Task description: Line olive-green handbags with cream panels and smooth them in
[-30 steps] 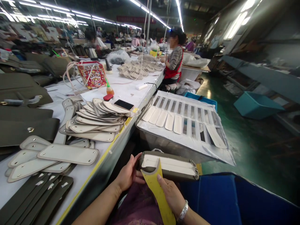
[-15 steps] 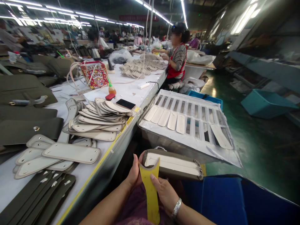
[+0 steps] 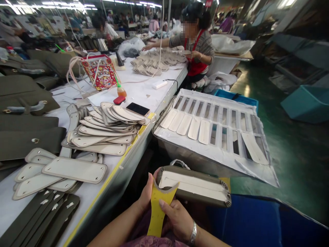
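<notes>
My left hand (image 3: 147,194) grips the near end of an olive-green padded bag piece (image 3: 195,187) with a cream inside and gathered edges, held over my lap. In my right hand (image 3: 174,216) is a yellow forked plastic tool (image 3: 157,209); its curved fork presses against the rounded end of the piece. A bracelet shows on my right wrist. Both hands are closed around what they hold.
The long white worktable (image 3: 144,99) on my left carries stacks of cream leather panels (image 3: 105,130), olive strips (image 3: 43,212), a phone (image 3: 137,109) and a patterned bag (image 3: 100,72). A slotted drying rack (image 3: 213,127) stands ahead. A blue bin (image 3: 246,219) sits at my right. A co-worker (image 3: 195,44) works farther along.
The yellow tool has swung from slanting to nearly upright and slid along the rounded end. My view has dipped and moved slightly forward. The co-worker now reaches across the table.
</notes>
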Demonstrator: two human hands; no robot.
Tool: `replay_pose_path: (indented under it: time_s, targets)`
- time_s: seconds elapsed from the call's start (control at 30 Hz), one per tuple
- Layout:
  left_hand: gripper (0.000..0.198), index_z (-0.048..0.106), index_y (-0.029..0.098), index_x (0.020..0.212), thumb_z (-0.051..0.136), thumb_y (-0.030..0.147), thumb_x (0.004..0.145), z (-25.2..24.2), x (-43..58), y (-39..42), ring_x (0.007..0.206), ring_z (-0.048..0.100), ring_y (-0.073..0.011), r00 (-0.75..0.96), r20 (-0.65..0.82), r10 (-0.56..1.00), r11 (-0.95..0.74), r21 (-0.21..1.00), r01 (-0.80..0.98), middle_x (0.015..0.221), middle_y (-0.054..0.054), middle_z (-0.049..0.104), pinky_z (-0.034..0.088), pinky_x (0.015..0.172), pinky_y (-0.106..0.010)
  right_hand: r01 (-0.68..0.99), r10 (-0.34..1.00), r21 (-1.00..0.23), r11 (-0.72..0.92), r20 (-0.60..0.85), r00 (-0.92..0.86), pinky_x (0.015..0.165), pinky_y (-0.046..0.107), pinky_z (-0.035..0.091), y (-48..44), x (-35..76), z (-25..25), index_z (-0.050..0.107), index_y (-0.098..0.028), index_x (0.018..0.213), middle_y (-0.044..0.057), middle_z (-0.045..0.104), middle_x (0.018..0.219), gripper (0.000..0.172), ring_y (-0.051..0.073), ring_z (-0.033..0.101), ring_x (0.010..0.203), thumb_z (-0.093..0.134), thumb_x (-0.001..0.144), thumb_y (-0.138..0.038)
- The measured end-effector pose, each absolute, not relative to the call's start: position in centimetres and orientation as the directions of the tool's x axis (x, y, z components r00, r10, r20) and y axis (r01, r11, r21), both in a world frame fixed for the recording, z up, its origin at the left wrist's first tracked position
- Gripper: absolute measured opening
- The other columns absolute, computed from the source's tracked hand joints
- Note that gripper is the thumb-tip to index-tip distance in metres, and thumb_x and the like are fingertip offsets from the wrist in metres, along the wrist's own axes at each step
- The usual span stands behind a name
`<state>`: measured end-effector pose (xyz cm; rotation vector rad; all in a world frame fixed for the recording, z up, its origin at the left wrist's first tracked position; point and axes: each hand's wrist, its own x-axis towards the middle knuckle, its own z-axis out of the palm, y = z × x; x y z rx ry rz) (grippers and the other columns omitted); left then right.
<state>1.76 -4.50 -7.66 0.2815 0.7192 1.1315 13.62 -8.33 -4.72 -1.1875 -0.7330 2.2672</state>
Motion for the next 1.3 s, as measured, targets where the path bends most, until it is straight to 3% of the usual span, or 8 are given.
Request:
replay_pose_path:
  time_s: [0.2, 0.37, 0.57, 0.93, 1.07, 1.17, 1.23, 1.3]
  targets:
    - [0.069, 0.035, 0.023, 0.134, 0.042, 0.064, 0.08, -7.2, 2.7, -3.2, 0.119, 0.044, -0.0277, 0.255, -0.413, 0.874, 0.458, 0.528, -0.715, 0.123, -0.006, 0.055, 0.033, 0.102, -0.039, -0.146, 0.65, -0.695, -0.704, -0.548, -0.527, 0.048, 0.026, 0.048, -7.0, 14.8, -5.4, 0.065, -0.008, 0.077, 0.009, 0.064, 0.063, 0.054, 0.018, 0.061, 0.052, 0.054, 0.072, -0.061]
    - [0.06, 0.038, 0.025, 0.133, 0.045, 0.057, 0.082, -7.4, 2.9, -2.7, 0.12, 0.044, -0.0268, 0.264, -0.437, 0.86, 0.481, 0.52, -0.706, 0.124, -0.005, 0.055, 0.031, 0.103, -0.037, -0.209, 0.713, -0.748, -0.63, -0.45, -0.538, 0.063, 0.027, 0.049, -6.5, 15.1, -6.5, 0.069, -0.011, 0.073, 0.007, 0.066, 0.068, 0.047, 0.018, 0.061, 0.061, 0.054, 0.076, -0.056]
    - [0.053, 0.043, 0.025, 0.129, 0.044, 0.053, 0.085, -6.6, 3.2, -2.3, 0.116, 0.048, -0.0245, 0.254, -0.458, 0.852, 0.489, 0.522, -0.699, 0.122, -0.004, 0.056, 0.031, 0.102, -0.036, -0.271, 0.723, -0.728, -0.63, -0.422, -0.547, 0.067, 0.03, 0.049, -6.3, 15.4, -7.1, 0.071, -0.011, 0.083, 0.007, 0.067, 0.071, 0.041, 0.02, 0.062, 0.069, 0.056, 0.079, -0.049]
    - [0.049, 0.042, 0.017, 0.126, 0.045, 0.046, 0.087, -4.6, 4.6, -1.8, 0.108, 0.053, -0.0237, 0.156, -0.443, 0.883, 0.449, 0.699, -0.556, 0.111, -0.009, 0.061, 0.038, 0.094, -0.037, -0.265, 0.742, -0.73, -0.63, -0.465, -0.483, 0.065, 0.03, 0.049, -6.5, 16.0, -7.1, 0.07, -0.01, 0.086, 0.009, 0.068, 0.074, 0.044, 0.021, 0.062, 0.068, 0.057, 0.077, -0.05]
    - [0.046, 0.042, 0.017, 0.125, 0.033, 0.047, 0.091, -4.6, 3.5, -2.3, 0.106, 0.053, -0.0233, 0.143, -0.376, 0.915, 0.402, 0.855, -0.328, 0.112, -0.009, 0.06, 0.039, 0.093, -0.037, -0.283, 0.752, -0.724, -0.629, -0.476, -0.456, 0.065, 0.03, 0.049, -6.9, 15.5, -6.1, 0.069, -0.009, 0.08, 0.009, 0.068, 0.071, 0.045, 0.02, 0.062, 0.064, 0.058, 0.074, -0.052]
    - [0.045, 0.041, 0.018, 0.126, 0.033, 0.045, 0.091, -4.4, 1.3, -2.2, 0.112, 0.049, -0.0226, 0.147, -0.294, 0.945, 0.283, 0.955, 0.088, 0.121, -0.009, 0.055, 0.036, 0.097, -0.038, -0.243, 0.689, -0.664, -0.707, -0.571, -0.447, 0.049, 0.029, 0.049, -7.6, 14.4, -5.3, 0.067, -0.009, 0.076, 0.01, 0.066, 0.065, 0.05, 0.02, 0.061, 0.053, 0.059, 0.069, -0.058]
    - [0.048, 0.038, 0.019, 0.129, 0.04, 0.044, 0.089, -4.0, 0.1, -1.7, 0.122, 0.039, -0.0233, 0.166, -0.173, 0.971, 0.093, 0.911, 0.402, 0.133, -0.01, 0.043, 0.029, 0.103, -0.039, -0.223, 0.634, -0.605, -0.764, -0.639, -0.436, 0.042, 0.028, 0.047, -8.2, 13.6, -4.9, 0.065, -0.009, 0.077, 0.01, 0.066, 0.064, 0.053, 0.02, 0.06, 0.048, 0.059, 0.066, -0.061]
    - [0.048, 0.039, 0.019, 0.13, 0.043, 0.042, 0.088, -3.3, -0.2, -0.9, 0.128, 0.03, -0.0233, 0.274, -0.041, 0.961, -0.131, 0.802, 0.583, 0.141, -0.009, 0.033, 0.023, 0.107, -0.04, -0.236, 0.621, -0.58, -0.78, -0.669, -0.409, 0.042, 0.029, 0.048, -8.6, 12.9, -4.7, 0.063, -0.01, 0.078, 0.01, 0.066, 0.065, 0.053, 0.02, 0.061, 0.048, 0.061, 0.063, -0.061]
